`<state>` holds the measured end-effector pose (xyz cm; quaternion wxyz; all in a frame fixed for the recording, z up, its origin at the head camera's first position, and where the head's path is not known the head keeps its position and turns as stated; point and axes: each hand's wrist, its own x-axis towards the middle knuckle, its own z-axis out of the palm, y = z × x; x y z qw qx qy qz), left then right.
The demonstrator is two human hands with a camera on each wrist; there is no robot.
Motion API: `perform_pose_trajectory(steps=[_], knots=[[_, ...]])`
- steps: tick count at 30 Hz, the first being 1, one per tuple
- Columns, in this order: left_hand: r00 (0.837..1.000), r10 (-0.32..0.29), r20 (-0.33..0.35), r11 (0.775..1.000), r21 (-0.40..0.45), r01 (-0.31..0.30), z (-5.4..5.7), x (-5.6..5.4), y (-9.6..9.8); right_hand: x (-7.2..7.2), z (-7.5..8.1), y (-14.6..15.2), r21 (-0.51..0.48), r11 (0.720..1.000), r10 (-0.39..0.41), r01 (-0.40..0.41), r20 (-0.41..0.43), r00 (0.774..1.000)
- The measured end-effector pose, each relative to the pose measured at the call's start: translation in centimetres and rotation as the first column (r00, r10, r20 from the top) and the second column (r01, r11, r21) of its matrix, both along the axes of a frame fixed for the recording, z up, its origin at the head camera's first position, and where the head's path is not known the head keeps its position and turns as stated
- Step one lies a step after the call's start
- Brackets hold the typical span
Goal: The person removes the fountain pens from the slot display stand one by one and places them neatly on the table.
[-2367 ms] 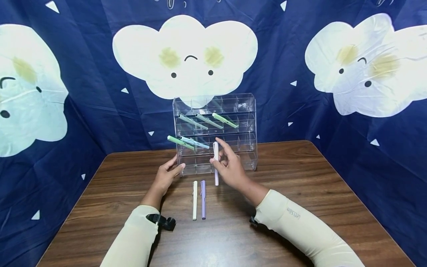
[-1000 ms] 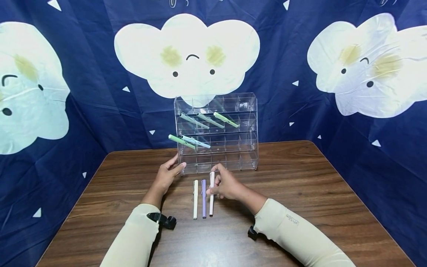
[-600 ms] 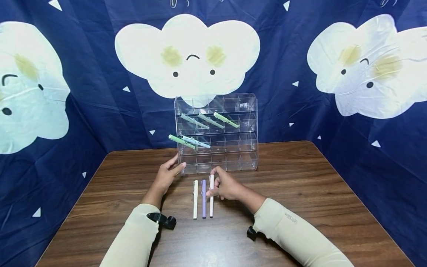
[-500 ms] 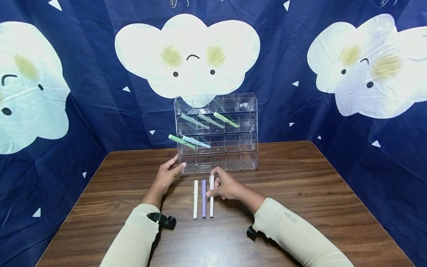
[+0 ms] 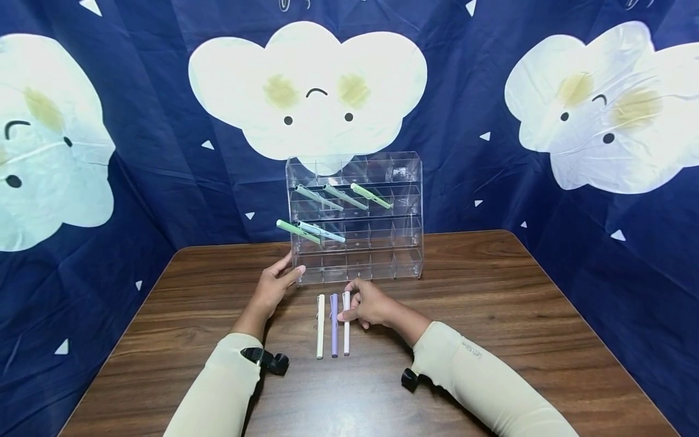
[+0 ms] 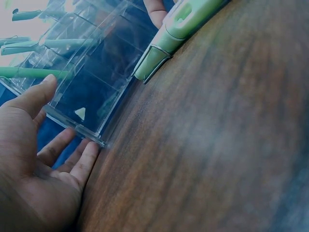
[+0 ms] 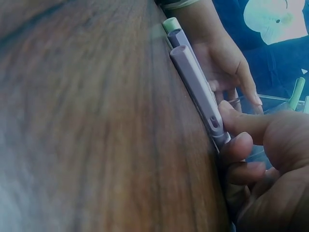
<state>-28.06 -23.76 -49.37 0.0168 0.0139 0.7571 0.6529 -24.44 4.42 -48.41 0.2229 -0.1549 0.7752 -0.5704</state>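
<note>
A pale lilac pen [image 5: 346, 331] lies on the table at the right end of a short row. My right hand [image 5: 371, 305] pinches it near its clipped upper end; the right wrist view shows thumb and fingertips on its barrel. Beside it lie a purple pen [image 5: 334, 334] and a cream pen [image 5: 320, 334], roughly parallel. Behind the row stands a clear tiered rack [image 5: 382, 265]. My left hand [image 5: 272, 290] holds the rack's lower left edge, thumb in front and fingers at the side. In the left wrist view that hand [image 6: 48, 188] meets the rack's bottom corner.
Several pens slant in the rack: two grey-green and a light green pen [image 5: 371, 196] on an upper tier, a green pen [image 5: 297, 232] and a light blue pen [image 5: 322, 232] lower down. The wooden table [image 5: 491, 303] ends at a blue cloud-printed cloth [image 5: 464, 200].
My right hand has brought the lilac pen down from before the rack to beside the purple pen, then slid slightly nearer. My left hand has stayed at the rack.
</note>
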Motion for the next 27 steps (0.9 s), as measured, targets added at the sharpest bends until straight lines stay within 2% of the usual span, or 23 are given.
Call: perform_pose_trajectory(steps=[16, 27], knots=[[1.0, -0.006, -0.001, 1.0, -0.004, 0.006, -0.1, -0.1, -0.1, 0.1, 0.3, 0.1, 0.028, 0.999, -0.015, 0.015, 0.005, 1.0], [1.0, -0.002, 0.003, 1.0, -0.009, 0.002, 0.1, 0.0, 0.0, 0.8, 1.9, 0.3, 0.039, 0.999, -0.004, 0.005, -0.034, 0.999]])
